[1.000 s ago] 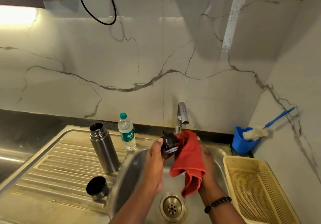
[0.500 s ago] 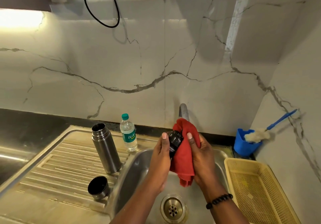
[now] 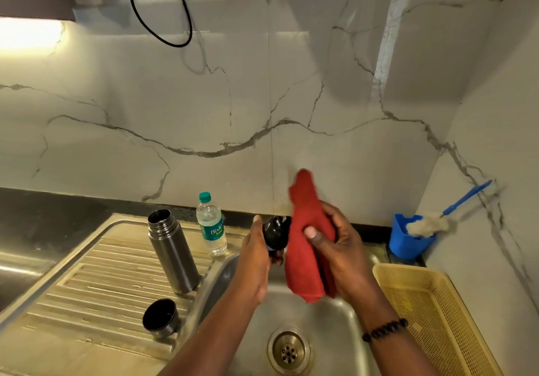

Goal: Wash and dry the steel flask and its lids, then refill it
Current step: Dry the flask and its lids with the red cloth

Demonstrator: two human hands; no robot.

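Observation:
Over the sink basin [image 3: 344, 317] my left hand [image 3: 252, 265] grips a black inner lid [image 3: 275, 234]. My right hand [image 3: 341, 247] presses a red cloth [image 3: 304, 244] against that lid; the cloth hides the tap behind it. The steel flask [image 3: 172, 251] stands upright and uncapped on the ribbed drainboard [image 3: 87, 282]. Its steel cup lid [image 3: 159, 317] rests mouth up on the drainboard, in front of the flask. A small plastic water bottle [image 3: 211, 225] with a green cap stands behind the flask, near the wall.
A yellow plastic basket [image 3: 431, 317] sits right of the sink. A blue cup [image 3: 408, 240] holding a blue-handled bottle brush [image 3: 428, 224] stands in the back right corner. The drain [image 3: 288, 352] lies below my hands. A black cable [image 3: 163, 17] hangs on the marble wall.
Both hands have risen slightly and turned the lid inside the cloth. The cloth is bunched higher, with its top end sticking up over the tap.

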